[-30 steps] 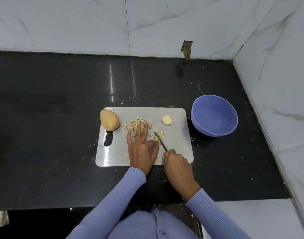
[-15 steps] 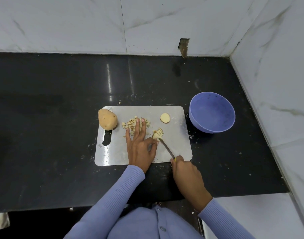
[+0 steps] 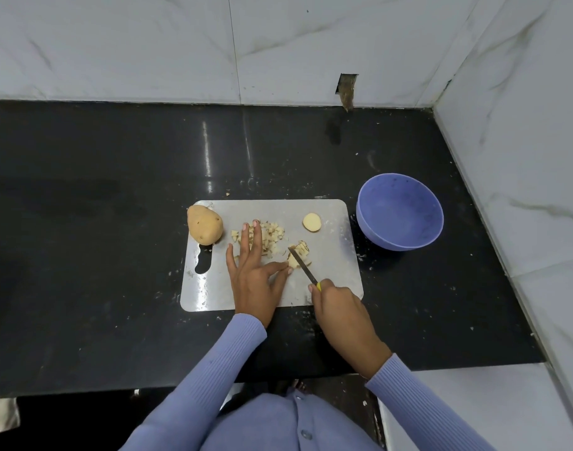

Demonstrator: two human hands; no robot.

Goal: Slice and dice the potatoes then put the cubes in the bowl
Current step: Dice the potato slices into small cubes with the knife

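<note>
A steel cutting board (image 3: 330, 268) lies on the black counter. At its left end sits a whole potato (image 3: 204, 224). A pile of small potato cubes (image 3: 272, 234) is in the middle, and a round potato end slice (image 3: 312, 222) lies at the back right. My left hand (image 3: 254, 275) rests flat on the board, its fingers straight over the cubes, thumb and forefinger tip touching a sliced potato piece (image 3: 299, 253). My right hand (image 3: 340, 312) grips a yellow-handled knife (image 3: 303, 265) whose blade lies across that piece. An empty purple bowl (image 3: 399, 211) stands right of the board.
The black counter (image 3: 99, 222) runs wide to the left and behind the board, speckled with potato bits. White marble walls close the back and the right side; a notch in the back wall (image 3: 346, 89) sits above the counter.
My right hand drew back with the knife, then came forward again; the blade now lies across the sliced piece. My left hand has stayed flat on the board.
</note>
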